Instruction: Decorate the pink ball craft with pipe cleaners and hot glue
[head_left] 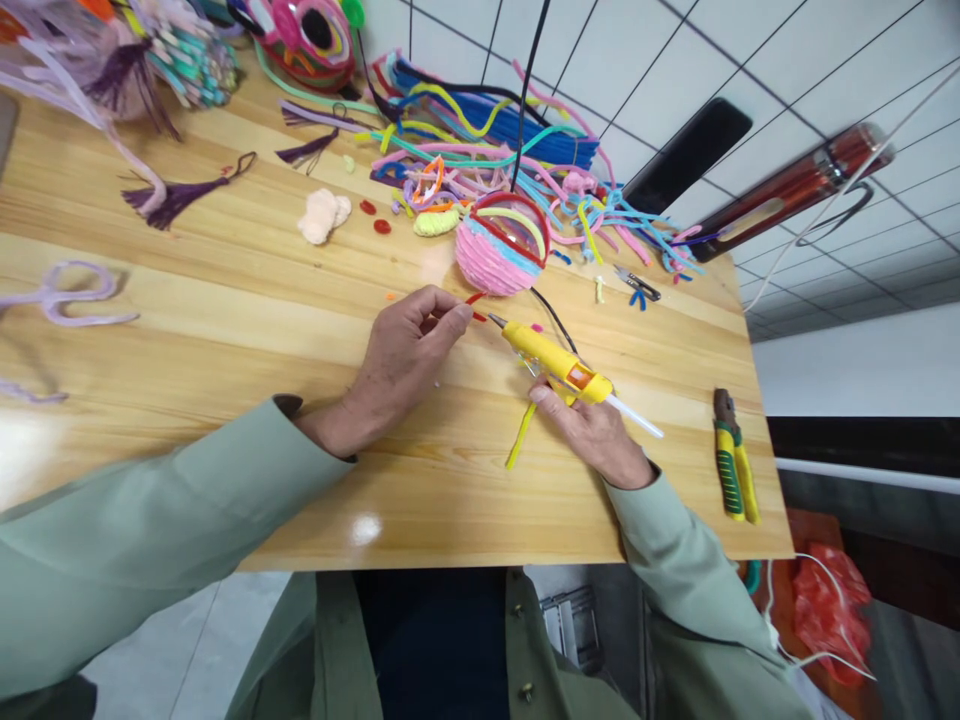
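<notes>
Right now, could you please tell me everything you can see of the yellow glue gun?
The glue gun has a yellow, plastic-looking body with an orange patch near the rear, a metallic-looking nozzle and a whitish stick jutting from its back. The right hand holds it over the table, nozzle toward the red strip in the left hand.

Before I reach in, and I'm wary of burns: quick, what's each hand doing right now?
Left hand: closed, pinching red pipe cleaner.
Right hand: closed, holding the yellow hot-glue gun.
</notes>
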